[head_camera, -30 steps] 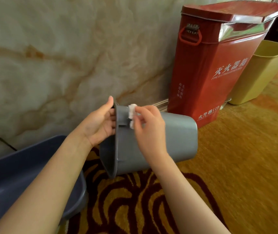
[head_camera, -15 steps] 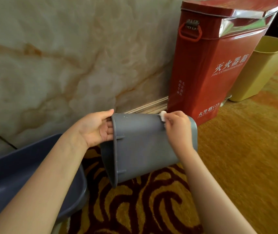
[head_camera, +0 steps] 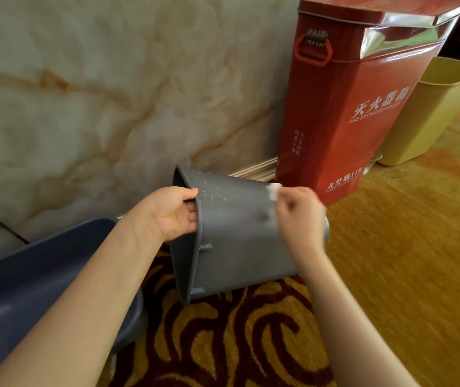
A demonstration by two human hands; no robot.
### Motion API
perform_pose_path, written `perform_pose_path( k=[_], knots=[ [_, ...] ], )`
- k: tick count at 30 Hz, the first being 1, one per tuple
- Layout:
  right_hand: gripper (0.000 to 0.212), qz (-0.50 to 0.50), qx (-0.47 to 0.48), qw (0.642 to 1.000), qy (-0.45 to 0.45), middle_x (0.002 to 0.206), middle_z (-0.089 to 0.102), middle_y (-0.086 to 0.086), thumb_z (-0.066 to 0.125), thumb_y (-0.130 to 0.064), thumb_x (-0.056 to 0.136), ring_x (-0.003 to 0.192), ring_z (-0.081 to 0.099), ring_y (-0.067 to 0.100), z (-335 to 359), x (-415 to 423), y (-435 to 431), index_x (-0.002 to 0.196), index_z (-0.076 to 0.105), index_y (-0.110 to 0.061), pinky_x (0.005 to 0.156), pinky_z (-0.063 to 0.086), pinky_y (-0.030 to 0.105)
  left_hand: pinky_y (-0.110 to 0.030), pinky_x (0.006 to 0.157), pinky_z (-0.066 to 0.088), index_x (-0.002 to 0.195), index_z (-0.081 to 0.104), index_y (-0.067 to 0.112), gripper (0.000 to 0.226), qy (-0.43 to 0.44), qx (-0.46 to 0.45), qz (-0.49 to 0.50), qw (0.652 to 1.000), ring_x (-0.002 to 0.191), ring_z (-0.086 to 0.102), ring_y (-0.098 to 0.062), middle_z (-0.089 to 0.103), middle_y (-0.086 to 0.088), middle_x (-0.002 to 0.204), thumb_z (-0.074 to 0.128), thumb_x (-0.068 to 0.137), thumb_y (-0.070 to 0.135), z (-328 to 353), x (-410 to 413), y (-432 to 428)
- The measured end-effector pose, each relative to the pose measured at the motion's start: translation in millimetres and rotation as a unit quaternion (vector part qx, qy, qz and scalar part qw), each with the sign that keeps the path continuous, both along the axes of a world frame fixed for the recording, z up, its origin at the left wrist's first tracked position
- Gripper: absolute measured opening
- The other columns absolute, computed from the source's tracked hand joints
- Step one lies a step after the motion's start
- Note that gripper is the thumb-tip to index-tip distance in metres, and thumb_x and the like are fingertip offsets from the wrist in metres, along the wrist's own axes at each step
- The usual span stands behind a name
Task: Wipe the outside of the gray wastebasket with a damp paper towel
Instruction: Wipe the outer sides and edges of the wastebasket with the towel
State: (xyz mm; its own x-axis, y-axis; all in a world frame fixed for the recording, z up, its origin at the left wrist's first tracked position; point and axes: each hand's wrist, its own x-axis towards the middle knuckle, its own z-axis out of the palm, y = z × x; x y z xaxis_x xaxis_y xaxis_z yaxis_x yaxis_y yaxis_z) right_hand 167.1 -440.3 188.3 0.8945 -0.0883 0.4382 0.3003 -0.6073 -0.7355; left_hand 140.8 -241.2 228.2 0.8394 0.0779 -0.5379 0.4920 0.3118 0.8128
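Fingers of the right hand (head_camera: 300,219) are curled in a pinch on the paper towel (head_camera: 274,189), held at the upper far edge of the gray wastebasket (head_camera: 237,241) near its base. The wastebasket is kept on its side over the carpet (head_camera: 251,344), long axis left to right, its rim at the left gripped by the left hand (head_camera: 177,213). Speckled wall lies left of the towel, so a leftward stroke is judged likely.

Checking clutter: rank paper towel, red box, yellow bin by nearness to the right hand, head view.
1. paper towel, pinched in the right hand.
2. red box, standing just behind it.
3. yellow bin, beyond the box, far right.
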Motion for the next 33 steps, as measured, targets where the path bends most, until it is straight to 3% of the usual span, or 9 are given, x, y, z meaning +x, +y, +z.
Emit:
perform_pose_path(
  k=[3, 6, 8, 13, 17, 20, 23, 29, 33],
  knots=[
    [0.013, 0.153, 0.011, 0.988, -0.023, 0.084, 0.062, 0.016, 0.058, 0.000, 0.081, 0.080, 0.055, 0.029, 16.0, -37.0, 58.2, 0.085, 0.069, -0.004, 0.070, 0.044, 0.036, -0.026, 0.041, 0.054, 0.086, 0.055, 0.007, 0.028, 0.004, -0.007, 0.014, 1.000, 0.046, 0.068, -0.016, 0.070, -0.006, 0.053, 0.032, 0.098, 0.017, 1.0, 0.1, -2.6],
    [0.021, 0.176, 0.020, 0.984, -0.023, 0.096, 0.057, 0.012, 0.054, -0.007, 0.088, 0.092, 0.047, 0.024, 10.7, -46.8, 82.4, 0.106, 0.066, -0.007, 0.074, 0.042, 0.030, -0.022, 0.039, 0.051, 0.081, 0.053, 0.007, 0.029, 0.012, -0.008, 0.038, 0.999, 0.041, 0.065, -0.014, 0.067, -0.005, 0.048, 0.032, 0.098, 0.017, -0.7, -2.3, 0.1],
    [0.022, 0.177, 0.002, 0.984, -0.011, 0.099, 0.057, 0.013, 0.053, -0.009, 0.089, 0.095, 0.046, 0.025, 3.5, -38.7, 78.6, 0.108, 0.066, -0.008, 0.079, 0.043, 0.034, -0.023, 0.041, 0.053, 0.085, 0.055, 0.007, 0.028, 0.019, -0.002, 0.042, 0.999, 0.044, 0.067, -0.015, 0.069, -0.006, 0.051, 0.033, 0.098, 0.017, -3.1, -5.5, 1.6],
    [0.020, 0.091, -0.069, 0.991, 0.065, 0.097, 0.058, 0.021, 0.051, -0.008, 0.088, 0.096, 0.050, 0.039, -18.6, 5.1, 36.1, 0.098, 0.069, -0.008, 0.084, 0.042, 0.043, -0.033, 0.053, 0.050, 0.117, 0.051, 0.008, 0.026, 0.038, 0.024, 0.035, 0.998, 0.071, 0.063, -0.020, 0.065, -0.008, 0.081, 0.034, 0.098, 0.017, -7.2, -11.0, -0.5],
    [0.019, -0.023, -0.058, 0.993, 0.096, 0.097, 0.058, 0.023, 0.051, -0.011, 0.090, 0.097, 0.051, 0.040, -30.8, 22.2, -7.4, 0.099, 0.068, -0.006, 0.082, 0.041, 0.041, -0.036, 0.058, 0.050, 0.125, 0.048, 0.006, 0.032, 0.032, 0.023, 0.028, 0.999, 0.076, 0.063, -0.023, 0.065, -0.010, 0.086, 0.035, 0.098, 0.016, -4.7, -8.9, -2.6],
    [0.012, -0.041, -0.013, 0.999, -0.017, 0.086, 0.058, 0.019, 0.056, -0.007, 0.086, 0.086, 0.054, 0.037, -17.3, 4.7, -2.6, 0.089, 0.068, -0.006, 0.075, 0.043, 0.042, -0.034, 0.056, 0.051, 0.123, 0.050, 0.005, 0.031, 0.027, 0.015, 0.024, 0.999, 0.074, 0.063, -0.021, 0.065, -0.009, 0.084, 0.035, 0.098, 0.017, -1.3, -4.7, -6.3],
    [0.008, 0.099, -0.043, 0.986, -0.127, 0.081, 0.057, 0.012, 0.060, -0.002, 0.079, 0.078, 0.050, 0.025, -5.4, -34.6, 36.4, 0.082, 0.064, -0.008, 0.070, 0.040, 0.034, -0.031, 0.050, 0.052, 0.117, 0.051, 0.009, 0.026, 0.021, 0.004, 0.030, 0.999, 0.071, 0.063, -0.018, 0.064, -0.007, 0.082, 0.034, 0.098, 0.017, 2.8, 1.3, -9.0],
    [0.012, 0.174, -0.047, 0.976, -0.122, 0.087, 0.058, 0.009, 0.061, -0.002, 0.081, 0.080, 0.050, 0.018, -21.1, -68.6, 55.2, 0.093, 0.063, -0.005, 0.066, 0.045, 0.026, -0.033, 0.055, 0.047, 0.089, 0.052, 0.008, 0.025, 0.025, -0.015, 0.072, 0.997, 0.080, 0.060, -0.022, 0.061, -0.009, 0.083, 0.030, 0.099, 0.014, 4.6, 7.0, -10.6],
    [0.015, 0.210, -0.088, 0.964, -0.135, 0.089, 0.057, 0.010, 0.060, 0.000, 0.080, 0.082, 0.051, 0.020, -26.0, -63.3, 47.4, 0.094, 0.062, -0.006, 0.070, 0.045, 0.026, -0.035, 0.057, 0.046, 0.086, 0.051, 0.007, 0.027, 0.028, -0.032, 0.096, 0.994, 0.094, 0.055, -0.023, 0.060, -0.009, 0.083, 0.029, 0.100, 0.013, 3.8, 7.0, -9.9]
  ],
)
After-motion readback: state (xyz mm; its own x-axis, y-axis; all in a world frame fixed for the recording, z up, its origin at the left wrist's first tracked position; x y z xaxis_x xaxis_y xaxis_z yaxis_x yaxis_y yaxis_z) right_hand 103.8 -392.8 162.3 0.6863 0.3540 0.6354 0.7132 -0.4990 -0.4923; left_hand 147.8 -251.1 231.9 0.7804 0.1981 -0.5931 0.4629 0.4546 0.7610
